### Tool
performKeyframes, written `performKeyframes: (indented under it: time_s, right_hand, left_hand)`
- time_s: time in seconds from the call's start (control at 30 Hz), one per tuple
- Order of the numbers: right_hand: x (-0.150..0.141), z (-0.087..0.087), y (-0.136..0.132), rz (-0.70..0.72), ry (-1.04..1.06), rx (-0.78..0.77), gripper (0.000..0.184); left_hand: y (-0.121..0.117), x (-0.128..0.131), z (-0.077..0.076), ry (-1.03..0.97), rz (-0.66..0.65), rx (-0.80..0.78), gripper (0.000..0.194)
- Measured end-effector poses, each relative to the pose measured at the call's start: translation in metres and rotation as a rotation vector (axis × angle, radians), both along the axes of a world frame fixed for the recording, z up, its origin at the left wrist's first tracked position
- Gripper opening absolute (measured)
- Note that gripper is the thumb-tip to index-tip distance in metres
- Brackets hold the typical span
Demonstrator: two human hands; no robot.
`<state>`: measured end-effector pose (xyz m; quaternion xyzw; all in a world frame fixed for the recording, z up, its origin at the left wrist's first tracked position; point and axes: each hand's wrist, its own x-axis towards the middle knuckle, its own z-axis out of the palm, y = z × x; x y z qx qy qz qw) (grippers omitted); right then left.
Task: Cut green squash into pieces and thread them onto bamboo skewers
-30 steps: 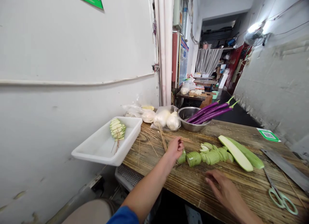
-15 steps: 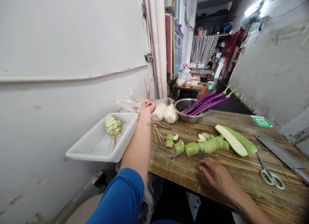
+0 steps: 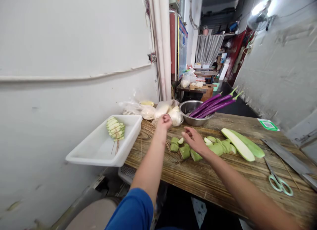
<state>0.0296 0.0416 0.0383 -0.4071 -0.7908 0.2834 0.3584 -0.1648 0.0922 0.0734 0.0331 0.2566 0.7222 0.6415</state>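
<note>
Above the wooden table, my left hand (image 3: 164, 121) is curled closed beside a clear plastic bag (image 3: 175, 116) with pale round contents. Whatever its fingers hold, if anything, is hidden. My right hand (image 3: 195, 139) reaches in from the right over the cut green vegetable pieces (image 3: 184, 152), its fingers slightly bent and apart, with nothing seen in them. Thin wooden skewers (image 3: 148, 127) lie on the table, partly behind my left forearm. In the white tray (image 3: 88, 150) at left rest skewered slices (image 3: 116, 128) of the green vegetable.
A steel bowl (image 3: 196, 122) holds long purple eggplants (image 3: 214, 106). To the right lie a halved green vegetable (image 3: 239, 144), scissors (image 3: 278, 180) and a broad-bladed knife (image 3: 287, 155). The table's front edge (image 3: 195, 192) runs below my arms.
My left hand has come right and down, away from the upright skewers it held. My right hand has lifted from the table front and moved left and forward, towards my left hand.
</note>
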Motion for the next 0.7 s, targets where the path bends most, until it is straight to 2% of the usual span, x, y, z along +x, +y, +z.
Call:
performKeyframes:
  time_s: [0.07,0.2,0.3,0.4,0.53,0.7]
  right_hand:
    - [-0.033,-0.001,0.026,-0.032,0.004,0.0,0.053]
    - [-0.076,-0.015,0.057,-0.004,0.034,0.027,0.039]
    - [-0.091,-0.027,0.068,-0.013,0.044,0.025,0.043]
    - [-0.099,-0.034,0.077,-0.034,0.052,-0.015,0.048]
    - [-0.102,-0.033,0.09,-0.085,0.044,-0.047,0.047]
    - [-0.106,-0.023,0.106,-0.128,0.044,-0.039,0.048]
  left_hand:
    - [-0.004,0.015,-0.018,0.02,-0.028,-0.018,0.029]
    - [-0.006,0.031,-0.05,0.071,-0.027,-0.033,0.025]
    - [-0.001,0.032,-0.063,0.134,0.016,-0.022,0.029]
    - [0.005,0.029,-0.069,0.256,0.039,-0.02,0.033]
    - [0.001,0.021,-0.077,0.54,0.048,-0.016,0.03]
    - [-0.03,-0.008,-0.097,1.096,0.069,-0.043,0.015]
